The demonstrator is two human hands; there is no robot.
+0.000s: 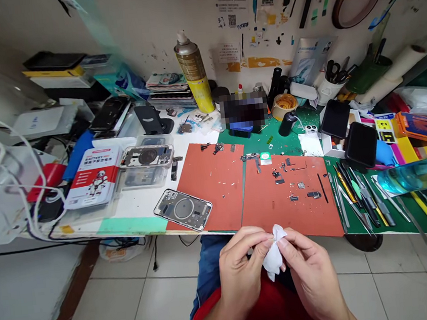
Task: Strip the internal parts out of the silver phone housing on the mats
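Head view shows the bare left hand (242, 258) and bare right hand (310, 259) pinching a crumpled soft white wipe (273, 261), probably from both sides for fine control. It sits between their fingertips, likely kept off the flat reddish-brown rectangular mat (264, 210) to spare the small dark loose parts (314, 195).

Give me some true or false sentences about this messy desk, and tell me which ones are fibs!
1. The left hand and the right hand both pinch the white cloth. True.
2. The right hand is holding the scissors. False: it has the white cloth, and the scissors are in the white cup.
3. The red and white box has a robot picture on it. True.
4. The spray can is lying on its side. False: it stands upright.
5. The blue bottle is at the right side of the picture. True.
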